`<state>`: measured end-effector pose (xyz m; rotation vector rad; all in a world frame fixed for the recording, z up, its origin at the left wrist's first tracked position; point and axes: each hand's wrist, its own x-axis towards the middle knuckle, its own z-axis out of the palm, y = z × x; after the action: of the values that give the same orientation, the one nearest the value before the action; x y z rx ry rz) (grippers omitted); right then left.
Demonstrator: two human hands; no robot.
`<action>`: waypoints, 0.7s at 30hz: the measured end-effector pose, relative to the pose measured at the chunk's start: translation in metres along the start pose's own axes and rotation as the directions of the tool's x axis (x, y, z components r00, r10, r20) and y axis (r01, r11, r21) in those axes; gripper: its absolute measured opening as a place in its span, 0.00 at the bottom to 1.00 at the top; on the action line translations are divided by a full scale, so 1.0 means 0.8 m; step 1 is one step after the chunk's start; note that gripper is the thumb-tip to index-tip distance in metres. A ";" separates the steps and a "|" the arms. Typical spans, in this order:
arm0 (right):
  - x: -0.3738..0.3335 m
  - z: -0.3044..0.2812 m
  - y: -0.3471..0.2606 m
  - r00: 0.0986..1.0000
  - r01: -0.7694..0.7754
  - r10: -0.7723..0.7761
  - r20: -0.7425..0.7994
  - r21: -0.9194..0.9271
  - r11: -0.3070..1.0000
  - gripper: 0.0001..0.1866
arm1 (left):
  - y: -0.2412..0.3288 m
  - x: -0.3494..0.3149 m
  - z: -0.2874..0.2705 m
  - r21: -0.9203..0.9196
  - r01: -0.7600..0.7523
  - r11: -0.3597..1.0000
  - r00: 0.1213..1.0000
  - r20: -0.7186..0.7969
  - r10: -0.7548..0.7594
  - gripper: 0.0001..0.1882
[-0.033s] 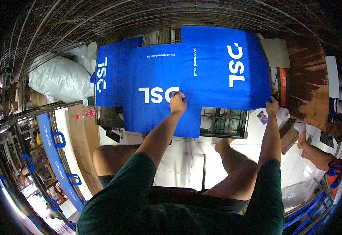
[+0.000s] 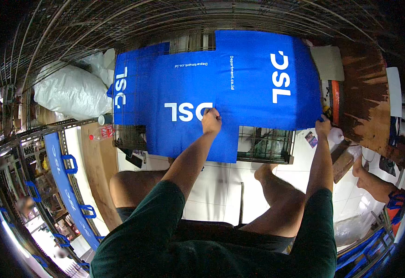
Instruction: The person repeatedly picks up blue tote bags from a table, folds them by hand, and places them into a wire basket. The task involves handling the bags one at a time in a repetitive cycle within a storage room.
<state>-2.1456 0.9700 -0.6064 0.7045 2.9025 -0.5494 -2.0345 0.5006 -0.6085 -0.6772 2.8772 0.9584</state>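
Observation:
A large blue fabric piece point(image 2: 253, 106) with white lettering lies spread across a wire-mesh rack in front of me. It has stepped edges, and one part hangs down toward my legs. My left hand point(image 2: 211, 121) is closed on the fabric near its middle, over the end of the white lettering, with the fingertips partly hidden. At the lower right corner, my right hand point(image 2: 323, 126) pinches the fabric's edge. Slight creases run across the cloth between the two hands.
A stuffed white plastic bag point(image 2: 70, 90) and a red-labelled bottle point(image 2: 102, 133) sit at left. Torn brown board point(image 2: 364, 97) stands at right, near a white round spool-like thing point(image 2: 336, 135). Blue bags point(image 2: 68, 194) hang at lower left. Another person's leg point(image 2: 374, 185) shows at right.

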 end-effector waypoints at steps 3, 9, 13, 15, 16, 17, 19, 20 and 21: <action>0.005 0.003 0.010 1.000 0.024 -0.024 -0.002 0.008 1.000 0.24 | 0.000 -0.001 0.004 -0.017 0.026 1.000 1.000 0.014 -0.026 0.08; 0.012 0.017 0.046 0.994 0.092 -0.091 -0.058 0.011 0.996 0.24 | 0.003 -0.007 0.004 -0.078 0.034 0.996 0.999 -0.028 -0.036 0.12; -0.009 0.001 -0.002 1.000 -0.009 0.008 0.022 0.048 0.999 0.23 | 0.013 -0.017 -0.006 -0.171 0.116 0.978 0.972 -0.182 -0.147 0.19; -0.001 0.011 0.021 1.000 0.020 -0.020 -0.024 -0.003 1.000 0.23 | 0.020 -0.020 -0.005 -0.195 0.139 0.971 0.963 -0.203 -0.179 0.21; -0.001 0.011 0.021 0.998 0.036 -0.037 -0.045 -0.025 0.999 0.23 | 0.019 -0.021 -0.004 -0.205 0.150 0.967 0.957 -0.216 -0.195 0.22; -0.001 0.012 0.021 0.998 0.011 -0.014 -0.055 -0.058 0.998 0.23 | 0.013 -0.021 0.001 -0.195 0.137 0.971 0.957 -0.227 -0.180 0.22; -0.001 0.013 0.024 0.996 -0.042 0.032 -0.078 -0.127 0.991 0.23 | 0.007 -0.020 0.008 -0.175 0.109 0.978 0.958 -0.245 -0.151 0.22; -0.001 0.014 0.027 0.997 -0.033 0.023 -0.073 -0.140 0.990 0.24 | 0.008 -0.021 0.009 -0.198 0.126 0.972 0.956 -0.237 -0.172 0.22; 0.000 0.016 0.030 0.998 -0.024 0.013 -0.069 -0.153 0.988 0.24 | 0.010 -0.021 0.011 -0.220 0.143 0.965 0.954 -0.229 -0.194 0.22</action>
<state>-2.1342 0.9848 -0.6257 0.7409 2.9564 -0.3003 -2.0233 0.5176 -0.6083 -1.1179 2.8869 1.2311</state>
